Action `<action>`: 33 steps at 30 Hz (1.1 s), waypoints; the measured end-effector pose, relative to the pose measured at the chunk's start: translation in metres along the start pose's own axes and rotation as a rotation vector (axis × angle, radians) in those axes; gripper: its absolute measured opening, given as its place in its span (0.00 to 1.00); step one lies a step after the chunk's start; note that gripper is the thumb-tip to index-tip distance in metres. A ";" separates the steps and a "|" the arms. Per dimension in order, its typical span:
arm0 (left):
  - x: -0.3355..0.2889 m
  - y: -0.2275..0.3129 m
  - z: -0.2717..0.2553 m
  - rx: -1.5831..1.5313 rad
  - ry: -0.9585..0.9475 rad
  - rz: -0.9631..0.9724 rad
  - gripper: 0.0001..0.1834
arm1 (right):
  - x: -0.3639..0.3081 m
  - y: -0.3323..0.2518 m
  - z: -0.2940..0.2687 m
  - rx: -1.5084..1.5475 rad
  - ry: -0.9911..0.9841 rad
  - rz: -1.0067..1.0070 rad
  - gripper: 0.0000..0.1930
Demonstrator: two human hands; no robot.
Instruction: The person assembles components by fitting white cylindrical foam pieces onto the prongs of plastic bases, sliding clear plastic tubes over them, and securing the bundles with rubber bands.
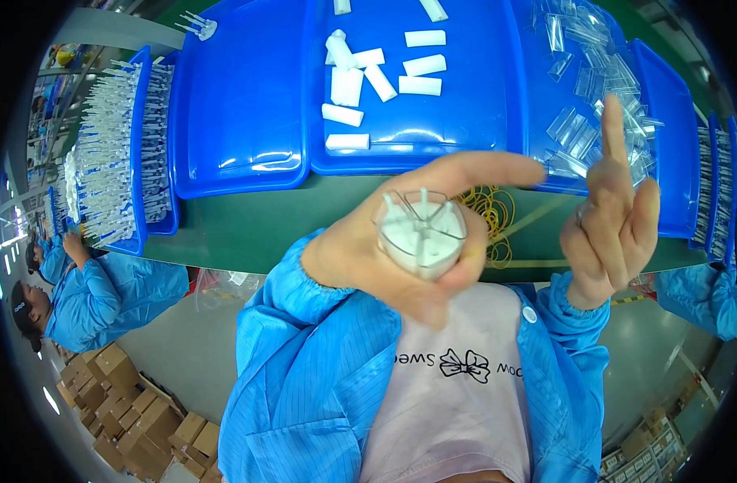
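My left hand (pixel 356 249) is wrapped round a small round white holder with clear plastic panels (pixel 423 244) and several white prongs. The panels fan out from its middle, and its top faces up. That hand's index finger stretches out to the right, blurred. My right hand (pixel 606 221) is raised at the near edge of the tray of clear plastic pieces (pixel 576 135). Its index finger points away from me and the other fingers are loosely bent; I see nothing held in them.
Yellow rubber bands (pixel 488 211) lie on the green table (pixel 248 221) behind my left hand. White plastic pieces (pixel 421 64) are scattered in the middle blue tray (pixel 465 137). A pronged white part (pixel 203 29) sits at the left tray's far corner. Racks of pronged parts (pixel 107 153) stand far left.
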State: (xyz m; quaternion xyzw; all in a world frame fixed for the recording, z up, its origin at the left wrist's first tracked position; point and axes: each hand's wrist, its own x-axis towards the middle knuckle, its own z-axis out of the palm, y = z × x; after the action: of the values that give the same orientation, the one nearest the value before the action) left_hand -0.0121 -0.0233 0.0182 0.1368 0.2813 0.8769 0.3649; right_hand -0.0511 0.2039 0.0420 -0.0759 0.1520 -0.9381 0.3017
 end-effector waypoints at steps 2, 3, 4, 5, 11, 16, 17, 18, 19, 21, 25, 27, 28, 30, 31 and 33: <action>-0.003 -0.007 0.007 0.340 0.192 0.031 0.57 | 0.010 -0.009 -0.017 -0.237 -0.019 -0.013 0.31; -0.004 -0.011 0.007 0.677 0.384 0.063 0.53 | 0.015 -0.011 -0.024 -0.474 -0.035 -0.024 0.31; -0.001 -0.016 0.002 0.885 0.418 0.129 0.55 | 0.020 -0.009 -0.019 -0.627 0.006 -0.023 0.32; 0.002 -0.016 0.002 0.885 0.410 0.128 0.55 | 0.027 -0.009 -0.011 -0.630 0.011 -0.029 0.32; 0.020 -0.020 -0.026 1.159 0.533 0.170 0.45 | 0.029 0.035 0.017 -1.838 -0.784 -0.259 0.18; 0.009 -0.021 0.000 0.684 0.352 0.154 0.47 | -0.013 0.039 0.032 -2.132 -0.731 -0.656 0.18; 0.008 -0.026 0.001 0.734 0.343 0.153 0.47 | -0.017 0.036 0.030 -2.117 -0.743 -0.656 0.18; 0.010 -0.028 0.003 0.703 0.367 0.147 0.47 | -0.020 0.035 0.029 -2.160 -0.777 -0.675 0.18; 0.013 -0.030 0.007 0.668 0.378 0.137 0.47 | -0.022 0.034 0.030 -2.214 -0.800 -0.692 0.18; 0.013 -0.033 0.007 0.815 0.435 0.154 0.46 | -0.020 0.031 0.039 -2.217 -0.823 -0.595 0.18; 0.013 -0.034 0.010 1.089 0.579 0.275 0.46 | -0.014 0.027 0.049 -2.187 -0.783 -0.567 0.19; 0.012 -0.032 0.010 1.064 0.562 0.279 0.45 | -0.013 0.021 0.053 -2.210 -0.789 -0.577 0.19; 0.010 -0.032 0.010 1.034 0.552 0.286 0.45 | -0.015 0.019 0.054 -2.230 -0.809 -0.529 0.20; 0.015 -0.035 0.013 1.054 0.582 0.314 0.44 | -0.014 0.024 0.057 -2.246 -0.835 -0.483 0.20; 0.020 -0.035 0.014 1.070 0.600 0.338 0.43 | -0.013 0.031 0.059 -2.234 -0.884 -0.444 0.20; 0.024 -0.029 0.017 0.970 0.572 0.320 0.42 | -0.013 0.038 0.060 -2.224 -0.931 -0.407 0.21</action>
State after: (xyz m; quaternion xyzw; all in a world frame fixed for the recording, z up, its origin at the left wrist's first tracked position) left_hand -0.0049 0.0175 0.0156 0.0868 0.7137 0.6943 0.0333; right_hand -0.0060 0.1680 0.0852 -0.6436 0.7340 -0.2100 -0.0545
